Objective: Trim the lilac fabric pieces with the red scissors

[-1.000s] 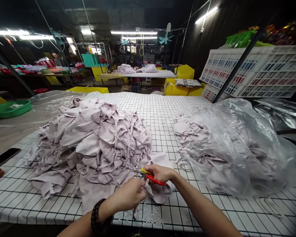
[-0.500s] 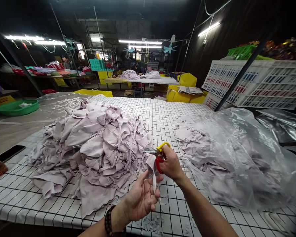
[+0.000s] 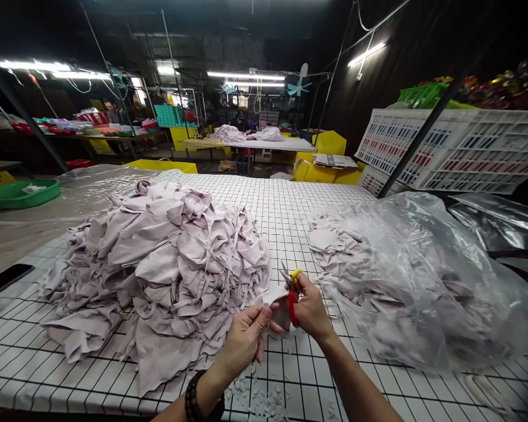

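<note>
My right hand (image 3: pixel 310 306) is closed around scissors (image 3: pixel 293 288) with one yellow and one red handle, their blades parted and pointing up and left. Between thumb and fingers, my left hand (image 3: pixel 245 337) pinches a small pale lilac fabric piece (image 3: pixel 278 300), which stretches over to the scissors and the right hand's fingers. To the left of my hands rises a big heap of the same lilac fabric (image 3: pixel 167 252). Small fabric scraps (image 3: pixel 264 401) lie on the table below my left hand.
A clear plastic bag (image 3: pixel 422 293) with lilac fabric lies on the right of the checked tabletop (image 3: pixel 273 199). A phone (image 3: pixel 6 278) and a green basin (image 3: pixel 22 196) are at the left. White crates (image 3: pixel 457 146) stand at the back right. A person (image 3: pixel 241 120) sits at a far table.
The left hand has turned from open-palmed to pinching the fabric. The scissors have swung to point more upward and moved slightly down and right. The whole view has shifted slightly.
</note>
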A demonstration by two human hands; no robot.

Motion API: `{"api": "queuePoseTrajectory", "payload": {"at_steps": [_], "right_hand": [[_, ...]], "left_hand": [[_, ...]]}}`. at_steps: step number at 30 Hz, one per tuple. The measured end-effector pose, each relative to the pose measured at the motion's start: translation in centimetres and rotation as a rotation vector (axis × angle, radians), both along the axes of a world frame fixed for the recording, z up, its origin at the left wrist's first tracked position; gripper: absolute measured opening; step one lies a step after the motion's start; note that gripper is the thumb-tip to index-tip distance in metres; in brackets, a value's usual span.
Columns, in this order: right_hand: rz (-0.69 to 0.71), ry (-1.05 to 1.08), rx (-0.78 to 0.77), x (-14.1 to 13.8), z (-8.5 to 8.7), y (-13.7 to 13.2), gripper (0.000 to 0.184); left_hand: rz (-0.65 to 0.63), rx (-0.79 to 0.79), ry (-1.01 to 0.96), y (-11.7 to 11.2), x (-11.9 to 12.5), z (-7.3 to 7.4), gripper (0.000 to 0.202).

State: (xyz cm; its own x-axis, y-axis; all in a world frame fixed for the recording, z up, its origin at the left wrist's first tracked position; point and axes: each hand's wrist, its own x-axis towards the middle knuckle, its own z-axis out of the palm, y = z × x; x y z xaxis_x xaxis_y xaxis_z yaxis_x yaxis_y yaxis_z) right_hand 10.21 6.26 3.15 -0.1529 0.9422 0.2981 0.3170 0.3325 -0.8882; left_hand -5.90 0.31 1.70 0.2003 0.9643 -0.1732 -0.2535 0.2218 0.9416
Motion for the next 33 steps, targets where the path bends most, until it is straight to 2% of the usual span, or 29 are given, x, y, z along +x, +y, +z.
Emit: {"api": "queuePoseTrajectory", "payload": {"at_steps": [3, 7, 8, 13, 16, 18, 22, 25, 29, 33], "right_hand": [[0.057, 0.115, -0.143, 0.1, -0.7, -1.0, 0.014], [0.039, 0.198, -0.242, -0.3, -2.0, -2.0, 0.015], [0.041, 0.210, -0.260, -0.4, -2.3, -2.2, 0.015], [0.152, 0.214, -0.329, -0.1, -2.8, -3.1, 0.017], [0.203, 0.104, -0.392, 1.4, -1.8, -3.5, 0.020], [0.201, -0.027, -0.377, 2.7, -0.7, -3.6, 0.024], [0.158, -0.359, -0.271, 4.2, 1.3, -4.1, 0.032], [0.122, -0.524, -0.229, 4.1, 1.9, -4.4, 0.032], [0.107, -0.605, -0.180, 3.4, 2.1, -4.6, 0.028], [0.101, -0.624, -0.133, 3.0, 2.0, -4.6, 0.027]], "left_hand": [[0.024, 0.077, 0.098, 0.5, -0.5, 0.2, 0.041], [0.214, 0.283, 0.221, 0.6, -0.9, 1.0, 0.029], [0.227, 0.306, 0.218, 0.5, -1.0, 1.1, 0.028], [0.015, 0.166, -0.057, 0.9, -0.9, 0.7, 0.031], [-0.028, 0.108, -0.202, 1.4, -0.8, 0.0, 0.030], [-0.017, 0.106, -0.192, 1.6, -0.8, -0.3, 0.029], [-0.035, 0.195, 0.007, 1.6, -0.8, -0.6, 0.027], [-0.077, 0.288, 0.125, 1.4, -0.8, -0.8, 0.027], [-0.121, 0.366, 0.247, 1.1, -0.8, -0.5, 0.030], [-0.110, 0.368, 0.303, 0.8, -1.0, -0.1, 0.030]]}}
